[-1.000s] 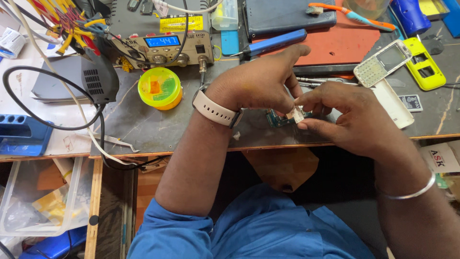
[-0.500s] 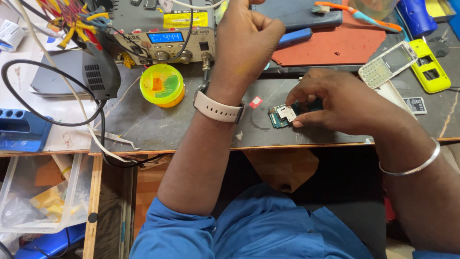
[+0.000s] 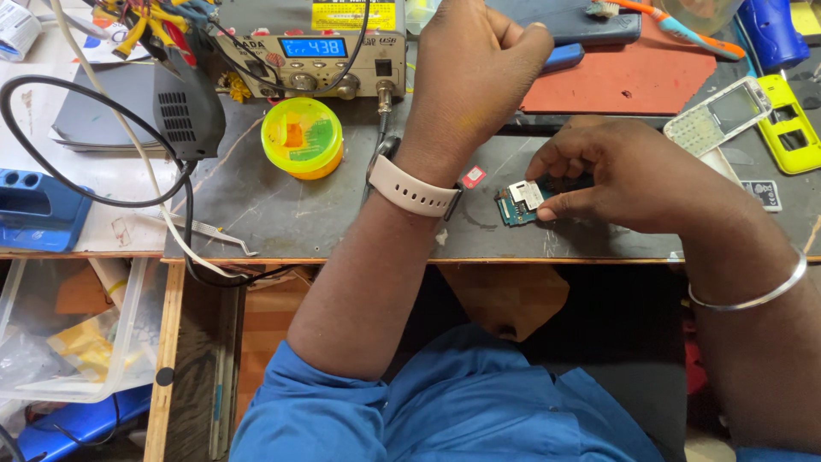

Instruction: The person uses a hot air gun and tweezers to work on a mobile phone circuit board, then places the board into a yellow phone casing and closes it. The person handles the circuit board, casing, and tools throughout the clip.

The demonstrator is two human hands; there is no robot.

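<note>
My right hand (image 3: 633,175) pinches a small green circuit board (image 3: 516,205) with a silver metal part on it and holds it down on the dark work mat (image 3: 325,210). My left hand (image 3: 479,64), with a pale watch on its wrist, is raised toward the back of the bench. Its fingers are curled over a blue-handled tool (image 3: 564,57), whose end sticks out to the right of the fist. A tiny red card (image 3: 472,177) lies on the mat between the watch and the board.
A soldering station with a blue display (image 3: 316,47) stands at the back, a round yellow tin (image 3: 301,137) before it. Tweezers (image 3: 214,231) lie near the front edge. A red mat (image 3: 616,85), a white keypad panel (image 3: 718,115) and a yellow phone shell (image 3: 791,124) are at the right.
My left hand left the circuit board, rose toward the back of the bench and closed over the blue-handled tool. My right hand stays on the board.
</note>
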